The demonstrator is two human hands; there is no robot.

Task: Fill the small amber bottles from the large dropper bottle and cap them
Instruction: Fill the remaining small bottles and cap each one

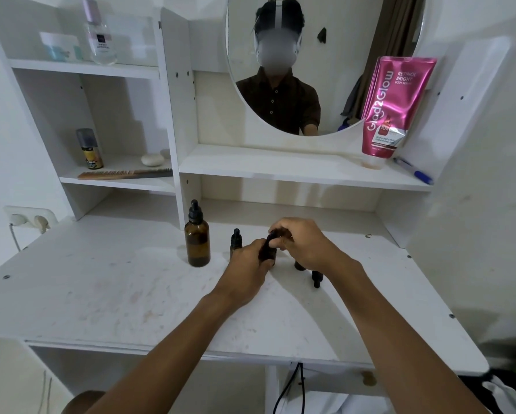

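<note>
Two bare arms reach over the white table (107, 294). At the left the big dropper bottle (197, 238) stands straight up, cap on, tip to the ceiling. Next comes a capped small bottle (236, 241), upright too. Left hand (248, 271) wraps another small bottle (267, 252) (standing up), right hand (303, 240) pinches its top. One loose dropper cap (316, 278) lies rightmost
</note>
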